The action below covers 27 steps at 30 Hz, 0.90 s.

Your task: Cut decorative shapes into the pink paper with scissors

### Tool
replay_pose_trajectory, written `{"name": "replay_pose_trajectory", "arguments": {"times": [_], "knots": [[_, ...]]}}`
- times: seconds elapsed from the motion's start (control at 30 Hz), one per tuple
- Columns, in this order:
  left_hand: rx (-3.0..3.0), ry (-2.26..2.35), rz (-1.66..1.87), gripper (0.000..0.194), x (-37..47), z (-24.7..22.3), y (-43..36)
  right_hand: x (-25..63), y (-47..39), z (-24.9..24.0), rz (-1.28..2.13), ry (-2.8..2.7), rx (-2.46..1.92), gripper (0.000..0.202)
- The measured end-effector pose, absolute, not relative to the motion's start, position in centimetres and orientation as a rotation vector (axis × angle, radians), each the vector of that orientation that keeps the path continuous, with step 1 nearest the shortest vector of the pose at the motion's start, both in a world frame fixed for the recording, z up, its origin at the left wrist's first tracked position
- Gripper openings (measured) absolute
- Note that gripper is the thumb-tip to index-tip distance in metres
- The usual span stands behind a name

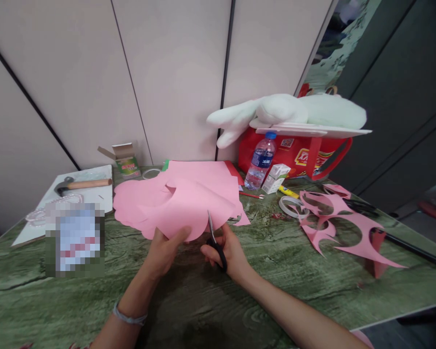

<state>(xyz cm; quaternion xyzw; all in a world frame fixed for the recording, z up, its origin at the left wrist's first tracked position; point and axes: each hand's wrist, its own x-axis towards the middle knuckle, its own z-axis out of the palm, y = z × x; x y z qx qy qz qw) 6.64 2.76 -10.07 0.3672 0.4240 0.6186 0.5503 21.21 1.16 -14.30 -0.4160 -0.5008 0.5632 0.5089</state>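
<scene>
Nearest the camera, 2 bare forearms (294,310) angle inward from the bottom edge, with 1 pale band (129,316) around the left wrist. The left hand (164,252) pinches the thin, smooth pink paper (189,208), thumb on top, fingers going under its near edge. Just to its right, the right hand (229,252) grasps 1 pair of scissors (211,227) by the black handles, fingers curled, metal blades pointing away at the paper's curved near edge. The paper sits mid-table, its surface bowed upward; scalloped pink shapes (131,201) lie to its left, perhaps several layered, and flat pink sheets (203,169) behind.

All this is over 1 green wood-grained table (276,300). At left, 1 wooden-handled hammer (90,184) and pearly beads (72,199) rest on 1 white board (101,175), near 1 open cardboard box (128,166) and 1 pixelated item (79,237). At right are 1 clear bottle (259,165), 1 small white carton (276,179), 1 yellow tube (288,192) and curved pink offcuts (363,235). There are 2 round tape rolls (294,208). Behind, 1 soft white plush (312,110) lies above 1 glossy red bag (294,156).
</scene>
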Motion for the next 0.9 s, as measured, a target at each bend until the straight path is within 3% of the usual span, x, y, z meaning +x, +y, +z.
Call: {"name": "replay_pose_trajectory", "arguments": {"times": [0.3, 0.4, 0.6, 0.9], "knots": [[1.012, 0.876, 1.265, 0.039, 7.7, -11.3, 2.1, 21.1, 0.9, -14.6, 1.33, -1.198, -0.969, 0.067], [1.028, 0.955, 1.352, 0.039, 7.5, -11.7, 2.2, 21.1, 0.9, -14.7, 1.348, -1.188, -0.984, 0.067], [1.16, 1.054, 1.459, 0.04, 6.6, -12.2, 2.7, 21.1, 1.0, -14.9, 1.378, -1.225, -0.966, 0.047], [1.272, 1.098, 1.344, 0.04, 6.4, -13.2, 2.7, 21.2, 1.1, -14.3, 1.337, -1.218, -0.845, 0.041]]}}
